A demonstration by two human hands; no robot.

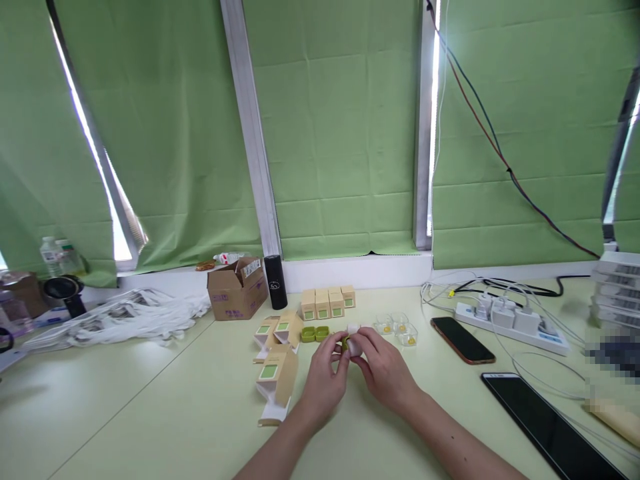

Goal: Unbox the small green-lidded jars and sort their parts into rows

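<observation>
My left hand (pixel 326 375) is closed, its fingertips pinching a small green piece (pixel 345 343) that is mostly hidden by the fingers. My right hand (pixel 387 367) grips a small white piece (pixel 355 347), pressed close against the green one between both hands. Just left of the fingers sit two small green cases (pixel 315 334). Open cream cartons with green labels (pixel 278 373) lie left of my left hand, flaps spread. Beyond the right hand are several clear small containers with yellow bits inside (pixel 400 325).
Closed small boxes (pixel 323 304) stand in a row behind, near a black cylinder (pixel 276 283) and a brown carton (pixel 237 291). White cords (pixel 125 321) are heaped left. To the right lie a phone (pixel 463 340), a power strip (pixel 510 325) and a tablet-like device (pixel 547 423).
</observation>
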